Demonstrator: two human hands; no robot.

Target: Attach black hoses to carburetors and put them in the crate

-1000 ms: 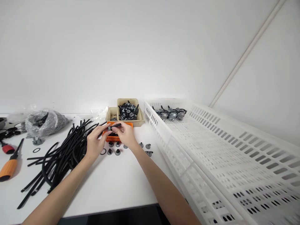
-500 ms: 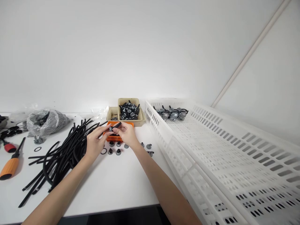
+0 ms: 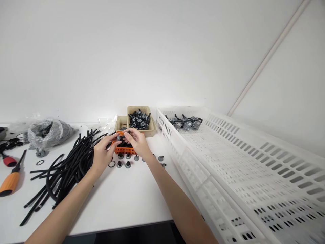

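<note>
Over the orange, slotted plastic basket (image 3: 125,150), the left hand (image 3: 103,153) pinches a small grey-and-black cylindrical fitting (image 3: 118,138) by its grey end, the right hand (image 3: 139,144) its dark end! Light, I'd judge, grey part stiff, dark part likely rubbery: fingertips at both ends suit it.

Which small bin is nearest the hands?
The orange slotted plastic basket, partly hidden by the left hand and right hand; the two beige rectangular plastic tubs sit farther back.

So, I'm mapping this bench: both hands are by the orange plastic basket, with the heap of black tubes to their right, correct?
Wrong side: the head view shows the heap of black tubes mainly left of the left hand and right hand; the rest stands.
</note>
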